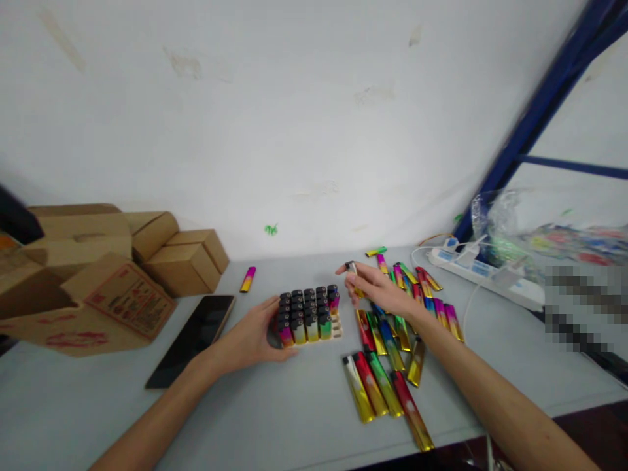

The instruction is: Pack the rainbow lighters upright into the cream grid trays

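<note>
Lighter (351,268), small with a glossy body, sits pinched between the thumb and fingertips of the right hand (380,291), just above the table (294,412) beside the far right corner of the tray (337,330). The left hand (248,340) clasps the tray's near left edge with fingers curled round it. It looks light, rigid and rather slick, so a pinch across its flat sides near the middle seems the surest hold, and the loose lighters (377,386) just right of the tray should handle alike.

The grey table (294,412) bears lighters (380,386), a tray (337,331), phone (193,337), boxes (184,265), power strip (483,271).
</note>
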`<state>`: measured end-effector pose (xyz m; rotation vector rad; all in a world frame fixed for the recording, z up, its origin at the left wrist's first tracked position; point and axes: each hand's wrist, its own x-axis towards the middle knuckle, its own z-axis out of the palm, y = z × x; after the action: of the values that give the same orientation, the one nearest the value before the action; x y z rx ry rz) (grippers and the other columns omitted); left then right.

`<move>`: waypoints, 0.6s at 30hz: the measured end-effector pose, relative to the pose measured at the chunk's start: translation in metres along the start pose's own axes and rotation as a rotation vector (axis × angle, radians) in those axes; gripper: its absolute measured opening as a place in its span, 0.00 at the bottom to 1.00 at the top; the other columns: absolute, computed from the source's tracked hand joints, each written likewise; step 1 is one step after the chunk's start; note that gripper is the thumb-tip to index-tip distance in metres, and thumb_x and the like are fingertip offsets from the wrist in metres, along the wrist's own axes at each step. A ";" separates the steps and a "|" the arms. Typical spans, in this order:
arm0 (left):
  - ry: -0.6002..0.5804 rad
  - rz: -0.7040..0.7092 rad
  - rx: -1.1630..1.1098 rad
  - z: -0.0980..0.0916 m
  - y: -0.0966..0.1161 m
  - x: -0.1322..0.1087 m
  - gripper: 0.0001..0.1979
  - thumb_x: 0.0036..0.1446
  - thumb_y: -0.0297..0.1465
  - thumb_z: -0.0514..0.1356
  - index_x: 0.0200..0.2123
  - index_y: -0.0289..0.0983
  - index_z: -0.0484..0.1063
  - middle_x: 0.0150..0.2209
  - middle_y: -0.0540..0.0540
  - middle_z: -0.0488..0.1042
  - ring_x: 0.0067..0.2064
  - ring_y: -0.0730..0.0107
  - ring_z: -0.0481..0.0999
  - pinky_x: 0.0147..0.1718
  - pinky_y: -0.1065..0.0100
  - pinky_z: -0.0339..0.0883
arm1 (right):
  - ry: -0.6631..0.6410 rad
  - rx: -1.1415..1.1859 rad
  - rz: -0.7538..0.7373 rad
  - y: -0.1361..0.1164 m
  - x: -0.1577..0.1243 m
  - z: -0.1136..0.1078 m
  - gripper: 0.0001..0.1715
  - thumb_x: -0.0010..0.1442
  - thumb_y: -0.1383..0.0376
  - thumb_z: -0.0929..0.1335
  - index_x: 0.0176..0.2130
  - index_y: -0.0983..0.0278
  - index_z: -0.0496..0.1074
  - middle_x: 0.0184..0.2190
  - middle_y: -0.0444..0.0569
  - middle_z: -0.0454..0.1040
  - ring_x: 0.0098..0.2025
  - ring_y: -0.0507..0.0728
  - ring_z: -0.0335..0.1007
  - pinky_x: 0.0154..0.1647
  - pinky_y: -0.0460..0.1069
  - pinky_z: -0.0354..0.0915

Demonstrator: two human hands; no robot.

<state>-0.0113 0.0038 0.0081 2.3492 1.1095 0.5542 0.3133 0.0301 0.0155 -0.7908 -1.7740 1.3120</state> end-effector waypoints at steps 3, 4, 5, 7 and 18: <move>-0.004 0.001 -0.002 -0.001 0.002 -0.001 0.31 0.48 0.38 0.75 0.55 0.38 0.74 0.57 0.41 0.79 0.59 0.48 0.78 0.65 0.51 0.71 | -0.021 0.201 0.104 -0.004 0.000 0.015 0.27 0.70 0.42 0.67 0.53 0.59 0.69 0.27 0.36 0.54 0.24 0.50 0.50 0.24 0.45 0.54; -0.005 0.000 0.000 -0.001 0.002 -0.001 0.31 0.48 0.38 0.75 0.55 0.38 0.74 0.56 0.41 0.79 0.59 0.48 0.78 0.64 0.52 0.71 | -0.006 0.209 0.129 -0.004 0.000 0.019 0.27 0.70 0.40 0.67 0.49 0.60 0.69 0.27 0.36 0.51 0.24 0.50 0.46 0.22 0.45 0.49; -0.006 0.000 0.002 -0.001 0.003 -0.001 0.30 0.49 0.38 0.74 0.55 0.38 0.74 0.56 0.42 0.79 0.59 0.48 0.78 0.64 0.52 0.71 | 0.032 0.177 0.133 -0.004 0.000 0.022 0.28 0.69 0.39 0.67 0.45 0.60 0.69 0.26 0.35 0.50 0.23 0.50 0.44 0.22 0.45 0.47; -0.008 0.007 0.004 -0.002 0.004 -0.002 0.31 0.50 0.38 0.74 0.56 0.38 0.74 0.57 0.42 0.79 0.59 0.49 0.78 0.64 0.53 0.71 | 0.166 0.047 0.083 -0.003 0.000 0.026 0.30 0.69 0.37 0.66 0.35 0.60 0.64 0.24 0.35 0.51 0.23 0.50 0.45 0.22 0.46 0.46; 0.011 0.009 0.031 0.001 -0.005 -0.001 0.30 0.48 0.39 0.74 0.55 0.39 0.75 0.54 0.42 0.80 0.56 0.49 0.80 0.61 0.54 0.74 | 0.594 -0.450 -0.092 -0.001 0.003 0.023 0.26 0.64 0.51 0.64 0.22 0.57 0.51 0.18 0.37 0.50 0.22 0.50 0.46 0.26 0.49 0.45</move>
<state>-0.0147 0.0052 0.0047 2.3811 1.1208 0.5569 0.2919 0.0214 0.0135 -1.1819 -1.5924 0.5254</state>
